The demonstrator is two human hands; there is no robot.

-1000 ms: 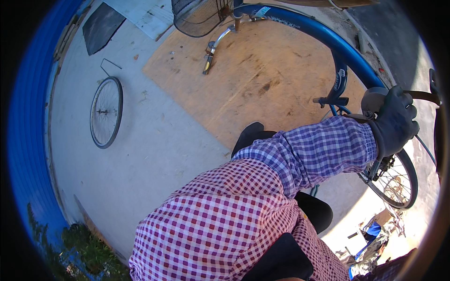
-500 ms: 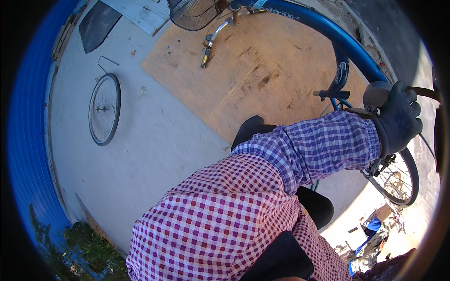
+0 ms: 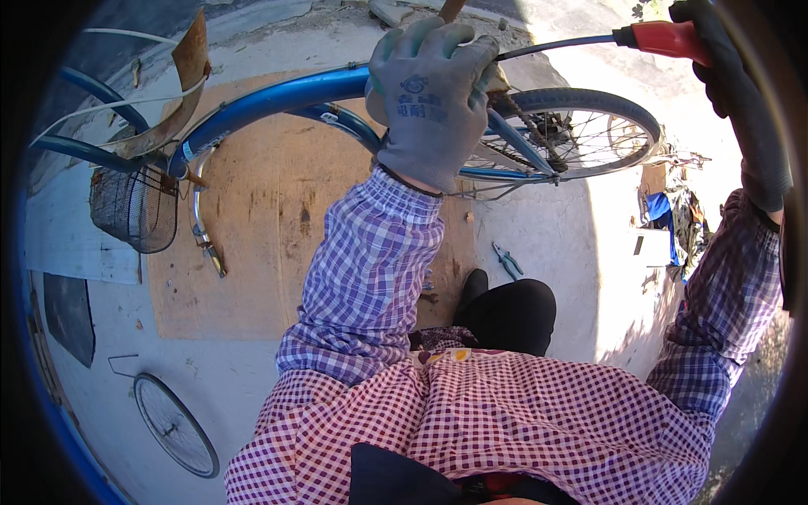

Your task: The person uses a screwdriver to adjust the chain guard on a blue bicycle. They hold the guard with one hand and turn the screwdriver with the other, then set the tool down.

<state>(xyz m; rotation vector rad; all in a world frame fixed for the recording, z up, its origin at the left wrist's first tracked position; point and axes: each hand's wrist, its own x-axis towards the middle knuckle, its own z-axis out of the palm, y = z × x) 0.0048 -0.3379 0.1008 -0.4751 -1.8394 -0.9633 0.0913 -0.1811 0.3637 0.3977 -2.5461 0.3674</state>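
A blue bicycle stands upside down, its rear wheel on the right and its fork without a wheel on the left. My left hand, in a grey glove, is closed over the frame beside the rear wheel; its fingertips are partly hidden. Up at the right, my right hand in a dark glove grips the red handle of a long-shafted screwdriver. Its dark shaft runs left toward my left fingers, which hide the tip. Below the frame lies a pair of pliers.
A detached wheel lies at lower left. Under the bicycle is a brown board, with the handlebar and a wire basket at its left. Scraps and blue cloth lie on the right. My knee is below the pliers.
My view has swung to the right, bringing the right hand, the screwdriver and the whole rear wheel into sight. My left hand stays closed at the frame.
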